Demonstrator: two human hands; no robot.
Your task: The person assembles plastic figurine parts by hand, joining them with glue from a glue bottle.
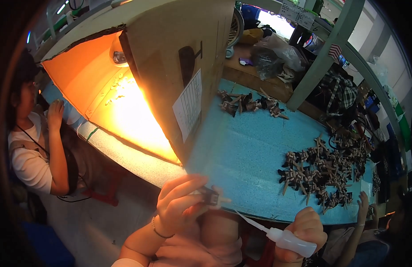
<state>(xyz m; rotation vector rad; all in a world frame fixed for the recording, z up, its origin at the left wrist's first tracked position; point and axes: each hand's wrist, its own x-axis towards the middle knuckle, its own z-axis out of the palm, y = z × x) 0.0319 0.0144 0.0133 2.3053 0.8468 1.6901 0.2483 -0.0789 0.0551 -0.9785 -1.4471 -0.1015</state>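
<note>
My left hand [179,204] pinches a small dark piece [210,195] with a pale wooden stick end, held up over the table's near edge. My right hand [304,231] is wrapped around a small white squeeze bottle [290,241]; its long thin nozzle [250,222] points up and left toward the dark piece, its tip a little short of the piece. A big heap of similar dark pieces on sticks [324,171] lies on the blue table [241,155] to the right.
A cardboard box [170,75] lit orange inside by a lamp [119,55] stands at the left of the table. A smaller pile of pieces [248,104] lies farther back. One person sits at left [34,147]; another person's hand [362,202] rests at the right edge.
</note>
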